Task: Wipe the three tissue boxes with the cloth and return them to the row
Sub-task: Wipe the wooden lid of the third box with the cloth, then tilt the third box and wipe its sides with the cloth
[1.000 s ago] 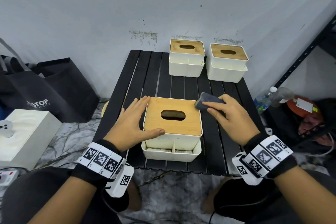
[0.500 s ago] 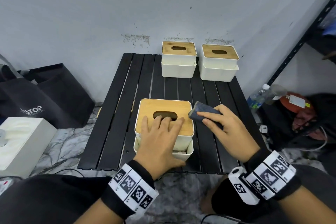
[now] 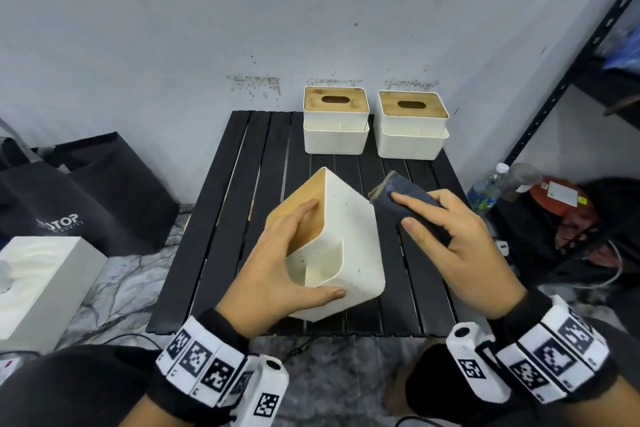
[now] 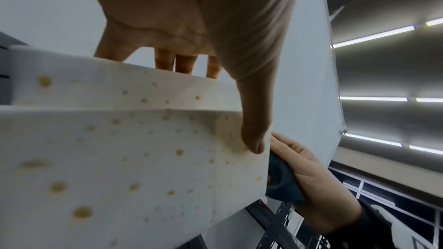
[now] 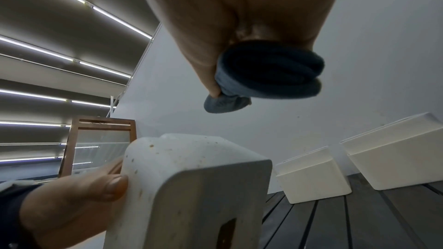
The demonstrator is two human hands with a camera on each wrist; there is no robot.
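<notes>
My left grip (image 3: 277,274) clamps the tilted tissue box (image 3: 349,236) thumb-under, right grip (image 3: 460,250) pinches the folded cloth (image 3: 405,198) beside it; I judge a hard wipe could twist it loose onto the tabletop (image 3: 221,218).

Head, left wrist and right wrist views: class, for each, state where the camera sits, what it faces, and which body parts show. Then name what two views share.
Head: worn high, looking down at the table; both hands and wrist bands show.
Left wrist: under the left hand, facing the tilted box; the right hand shows.
Right wrist: under the right hand, facing the cloth and two back boxes; the left thumb shows.
Shared: tilted box and cloth appear in all.
</notes>
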